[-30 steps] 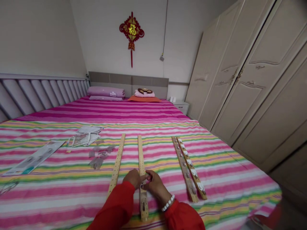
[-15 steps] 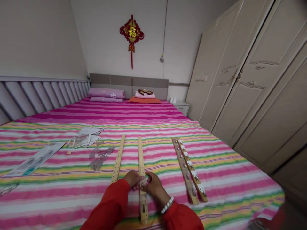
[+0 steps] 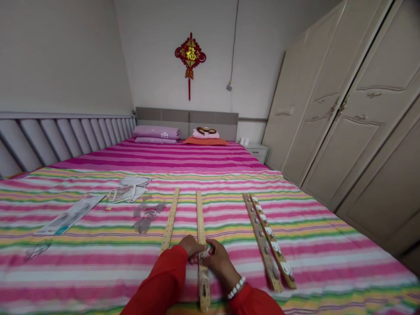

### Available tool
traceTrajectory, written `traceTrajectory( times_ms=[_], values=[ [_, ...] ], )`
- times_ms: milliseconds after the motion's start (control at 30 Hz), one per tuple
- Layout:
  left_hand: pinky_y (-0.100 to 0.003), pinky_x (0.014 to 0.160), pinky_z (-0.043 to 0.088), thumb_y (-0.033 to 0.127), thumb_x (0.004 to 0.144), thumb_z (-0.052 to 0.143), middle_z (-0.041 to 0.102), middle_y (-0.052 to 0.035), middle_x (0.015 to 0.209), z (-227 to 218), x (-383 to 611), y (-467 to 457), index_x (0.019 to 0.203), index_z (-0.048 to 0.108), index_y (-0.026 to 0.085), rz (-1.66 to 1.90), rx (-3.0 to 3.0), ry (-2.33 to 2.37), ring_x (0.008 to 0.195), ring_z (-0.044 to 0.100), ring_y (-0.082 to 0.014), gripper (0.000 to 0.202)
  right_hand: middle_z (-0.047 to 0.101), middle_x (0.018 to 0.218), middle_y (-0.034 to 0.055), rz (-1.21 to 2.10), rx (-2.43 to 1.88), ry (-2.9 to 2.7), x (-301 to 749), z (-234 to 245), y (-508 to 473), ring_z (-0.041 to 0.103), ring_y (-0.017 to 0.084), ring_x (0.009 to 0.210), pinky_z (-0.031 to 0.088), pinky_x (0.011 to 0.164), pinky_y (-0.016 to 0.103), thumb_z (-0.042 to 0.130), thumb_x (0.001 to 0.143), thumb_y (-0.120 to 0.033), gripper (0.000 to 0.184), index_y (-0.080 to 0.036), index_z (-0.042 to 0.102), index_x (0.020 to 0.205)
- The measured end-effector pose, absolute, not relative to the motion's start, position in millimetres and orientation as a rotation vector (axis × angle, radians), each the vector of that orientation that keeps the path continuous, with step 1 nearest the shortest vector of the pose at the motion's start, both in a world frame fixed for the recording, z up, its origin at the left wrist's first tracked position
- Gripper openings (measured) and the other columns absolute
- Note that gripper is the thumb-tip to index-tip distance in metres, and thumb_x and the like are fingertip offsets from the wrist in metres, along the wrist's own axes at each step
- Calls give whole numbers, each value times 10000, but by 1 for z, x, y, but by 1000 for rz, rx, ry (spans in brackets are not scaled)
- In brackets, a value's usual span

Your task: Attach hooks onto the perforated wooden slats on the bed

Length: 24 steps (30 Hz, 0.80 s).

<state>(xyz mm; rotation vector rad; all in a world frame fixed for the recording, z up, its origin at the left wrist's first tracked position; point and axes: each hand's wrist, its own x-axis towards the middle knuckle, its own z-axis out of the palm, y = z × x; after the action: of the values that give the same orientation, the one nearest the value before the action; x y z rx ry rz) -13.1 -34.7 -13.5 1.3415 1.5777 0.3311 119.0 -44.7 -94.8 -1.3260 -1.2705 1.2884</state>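
Observation:
Both hands meet over a long wooden strip with holes point(image 3: 200, 218) that lies lengthwise on the striped bedspread. My left hand point(image 3: 191, 247) is curled on the strip's left side. My right hand point(image 3: 219, 259), with a white bead bracelet at the wrist, pinches a small metal part against the strip. A metal hook sits fixed on the strip's near end point(image 3: 204, 289). A second bare wooden strip point(image 3: 171, 218) lies just to the left.
Two more wooden strips with white hooks point(image 3: 269, 238) lie to the right. Loose clear hook packets point(image 3: 146, 216), opened packaging point(image 3: 129, 191) and a long card point(image 3: 69, 214) lie to the left. A tall wardrobe point(image 3: 354, 118) lines the right wall; pillows point(image 3: 157, 132) sit at the headboard.
The camera has tilted and shifted, so everything sits lower and further right in view. My hands stay together on the middle strip with the same grip.

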Motion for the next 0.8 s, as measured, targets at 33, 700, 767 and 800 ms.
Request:
traceTrajectory(
  times_ms=[33, 700, 767, 800],
  values=[
    [-303, 471, 421, 325, 710, 653, 482, -27, 307, -15, -13, -35, 324, 498, 189, 344, 1353, 1589, 353, 500, -170, 438, 483, 645, -68, 1276, -1343, -1272, 118, -95, -45, 474, 124, 592, 404, 525, 234, 776, 377, -95, 610, -177, 665, 972],
    [-251, 537, 420, 377, 619, 617, 576, 12, 514, 13, -111, -56, 572, 573, 193, 1213, 1434, 1662, 528, 539, -147, 195, 576, 676, -38, 1638, -1135, -969, 144, -51, -67, 484, 83, 478, 283, 425, 205, 587, 480, -101, 456, -168, 676, 923],
    [-254, 587, 434, 373, 635, 602, 598, 9, 562, 14, -146, -55, 623, 595, 205, 1334, 1445, 1943, 583, 564, -162, 168, 585, 659, -28, 1639, -1120, -961, 143, -50, -67, 478, 86, 463, 266, 406, 208, 562, 514, -122, 429, -162, 675, 926],
    [-257, 602, 439, 380, 640, 601, 614, 3, 594, 12, -160, -55, 668, 616, 205, 1332, 1444, 2041, 603, 576, -170, 177, 588, 646, -25, 1634, -1118, -957, 143, -50, -67, 468, 87, 449, 261, 397, 210, 556, 526, -128, 414, -160, 676, 920]
  ],
)
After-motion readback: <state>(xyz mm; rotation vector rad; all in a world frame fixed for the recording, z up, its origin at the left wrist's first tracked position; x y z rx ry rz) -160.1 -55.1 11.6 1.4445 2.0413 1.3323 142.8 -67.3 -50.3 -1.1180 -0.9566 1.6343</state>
